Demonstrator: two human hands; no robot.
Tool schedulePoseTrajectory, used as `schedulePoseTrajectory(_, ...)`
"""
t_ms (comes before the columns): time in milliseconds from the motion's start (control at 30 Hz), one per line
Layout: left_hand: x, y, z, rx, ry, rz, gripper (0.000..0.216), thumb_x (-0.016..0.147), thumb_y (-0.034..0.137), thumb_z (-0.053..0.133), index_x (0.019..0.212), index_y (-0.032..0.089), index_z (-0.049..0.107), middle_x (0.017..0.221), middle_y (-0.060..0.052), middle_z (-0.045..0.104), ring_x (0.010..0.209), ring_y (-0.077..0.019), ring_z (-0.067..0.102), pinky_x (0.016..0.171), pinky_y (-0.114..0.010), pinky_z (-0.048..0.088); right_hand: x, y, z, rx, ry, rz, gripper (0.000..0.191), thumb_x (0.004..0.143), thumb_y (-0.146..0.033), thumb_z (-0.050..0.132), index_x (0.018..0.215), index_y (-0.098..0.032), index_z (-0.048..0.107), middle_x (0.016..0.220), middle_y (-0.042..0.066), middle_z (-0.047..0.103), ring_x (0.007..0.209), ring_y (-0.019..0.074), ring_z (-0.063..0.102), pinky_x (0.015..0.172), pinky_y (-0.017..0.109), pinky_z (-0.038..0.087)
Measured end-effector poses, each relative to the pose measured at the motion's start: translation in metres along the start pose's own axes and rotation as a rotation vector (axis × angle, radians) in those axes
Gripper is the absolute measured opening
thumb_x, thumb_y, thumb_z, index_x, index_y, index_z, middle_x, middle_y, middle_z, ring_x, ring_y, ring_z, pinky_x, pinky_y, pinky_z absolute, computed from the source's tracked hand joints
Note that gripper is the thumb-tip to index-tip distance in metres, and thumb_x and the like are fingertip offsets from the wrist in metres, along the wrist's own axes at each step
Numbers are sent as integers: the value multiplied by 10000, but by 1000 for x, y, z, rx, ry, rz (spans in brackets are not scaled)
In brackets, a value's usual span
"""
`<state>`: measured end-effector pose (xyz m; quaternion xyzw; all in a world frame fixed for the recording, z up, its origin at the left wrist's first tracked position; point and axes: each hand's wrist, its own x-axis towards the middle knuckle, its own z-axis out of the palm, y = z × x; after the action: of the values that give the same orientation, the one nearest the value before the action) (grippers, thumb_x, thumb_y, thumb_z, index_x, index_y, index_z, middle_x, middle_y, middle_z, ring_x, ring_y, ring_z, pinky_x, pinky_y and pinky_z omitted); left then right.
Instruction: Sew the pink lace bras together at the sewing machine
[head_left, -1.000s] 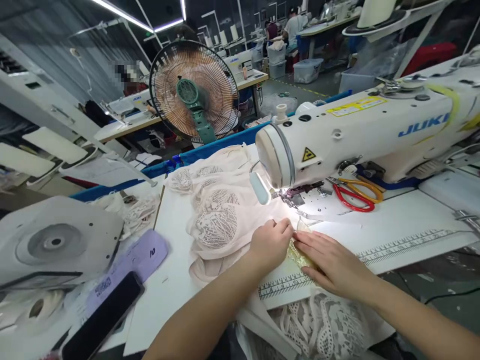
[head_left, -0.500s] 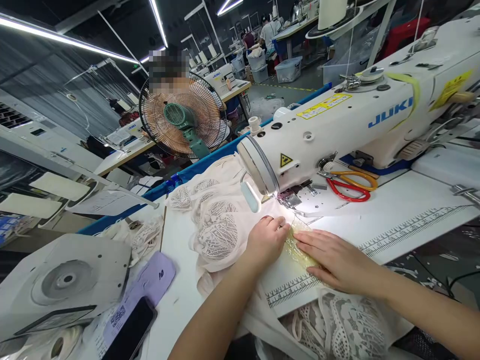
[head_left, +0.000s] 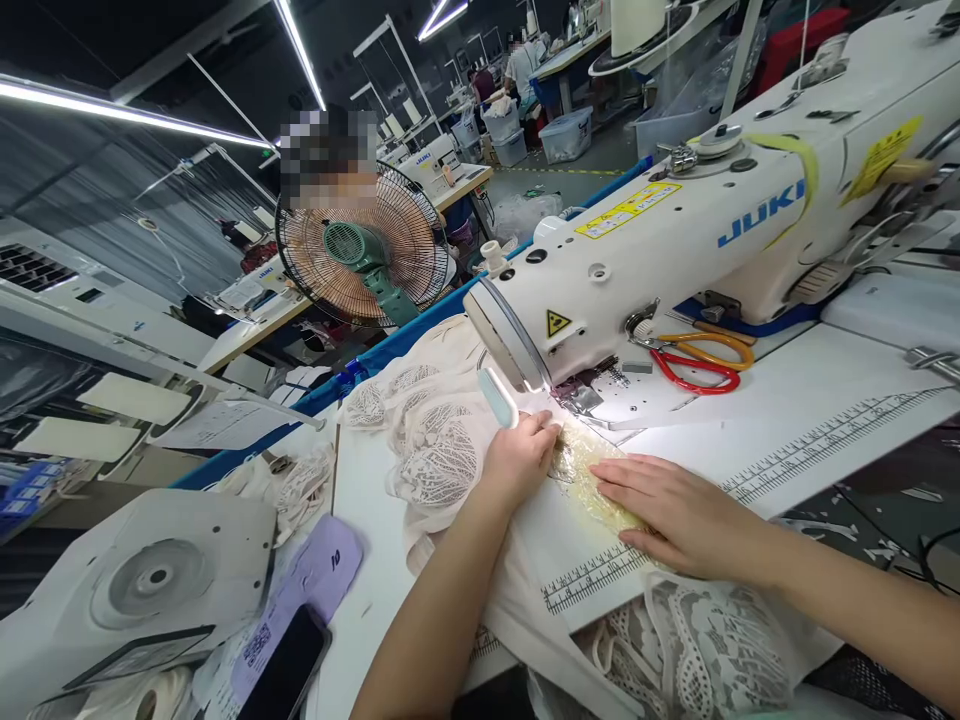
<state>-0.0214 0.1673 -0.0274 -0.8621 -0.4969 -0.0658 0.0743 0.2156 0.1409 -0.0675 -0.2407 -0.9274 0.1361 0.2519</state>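
Yellow sheet [head_left: 583,488], one, beneath right hand [head_left: 675,512]

Beyond the table [head_left: 795,390] stands a fan [head_left: 356,245] with a green motor. At the left, a black phone [head_left: 289,660] lies partly over a purple card [head_left: 334,565]. Scissors [head_left: 664,357] with red and orange handles rest at the right. Plastic boxes [head_left: 566,135] are far behind.

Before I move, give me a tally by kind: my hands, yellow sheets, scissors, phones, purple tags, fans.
Hands, left and right: 2
Yellow sheet: 1
Scissors: 1 pair
Phone: 1
Purple tag: 1
Fan: 1
Total: 7
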Motion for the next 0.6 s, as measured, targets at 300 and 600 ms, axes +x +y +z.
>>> schedulePoseTrajectory(300, 6, -13, 6, 41, -21, -63, 246, 914, 243, 441, 1066, 206, 632, 1166, -69, 623, 1019, -202, 583, 844, -354, 515, 2, -1, 0, 21, 26, -10, 348, 843, -322, 543, 1157, -178, 588, 1285, 85, 559, 1189, 229, 501, 1009, 430, 419)
schedulePoseTrajectory(600, -2, 0, -12, 129, -152, -161, 264, 914, 228, 423, 1102, 196, 605, 1242, -78, 577, 1027, -226, 579, 829, -355, 519, 0, -1, 0, -4, -18, -21, 345, 847, -300, 511, 1144, -141, 589, 1274, 123, 561, 1167, 268, 510, 979, 459, 423)
